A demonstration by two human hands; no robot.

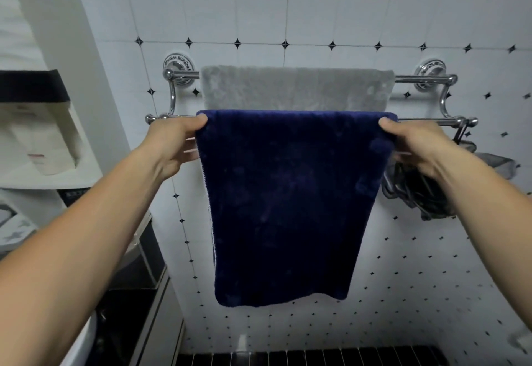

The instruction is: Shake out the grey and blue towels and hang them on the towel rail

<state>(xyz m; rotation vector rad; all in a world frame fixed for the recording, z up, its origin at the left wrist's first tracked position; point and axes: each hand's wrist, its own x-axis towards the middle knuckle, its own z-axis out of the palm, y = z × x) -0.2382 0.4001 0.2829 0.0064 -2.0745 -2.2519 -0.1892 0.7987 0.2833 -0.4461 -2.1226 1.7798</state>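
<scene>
**Head view: blue towel held by both top corners at the front bar**

Nearest the camera, two bare forearms are seen entering from the lower left and lower right corners of the frame and converging toward the centre. The left hand point(175, 141) is found at centre left, thumb laid on top and fingers curled beneath, pinching the upper left corner of the blue towel point(288, 193). The right hand point(414, 147) is found at centre right, in a matching pinch on the upper right corner. Neither hand can be judged nearer than the other.

The blue towel is draped over the front bar point(426, 120) of the towel rail point(172, 98). Its top edge runs horizontally along that bar from hand to hand, and its front panel hangs straight down through the middle of the frame.

Behind and above, the grey towel point(296, 88) is laid over the rear bar point(417, 79), its top edge parallel to the blue one and its lower part hidden. A dark bundle point(417, 190) hangs by the right end of the front bar, just beside the right hand. A white shelf point(51, 180) is noted at the left edge. The tiled wall point(288, 14) closes the view.

The hanging is judged nearly complete. Because the towel's long edge lies along the bar between the hands, any remaining correction would be made sideways along that line before both corners are released.
</scene>
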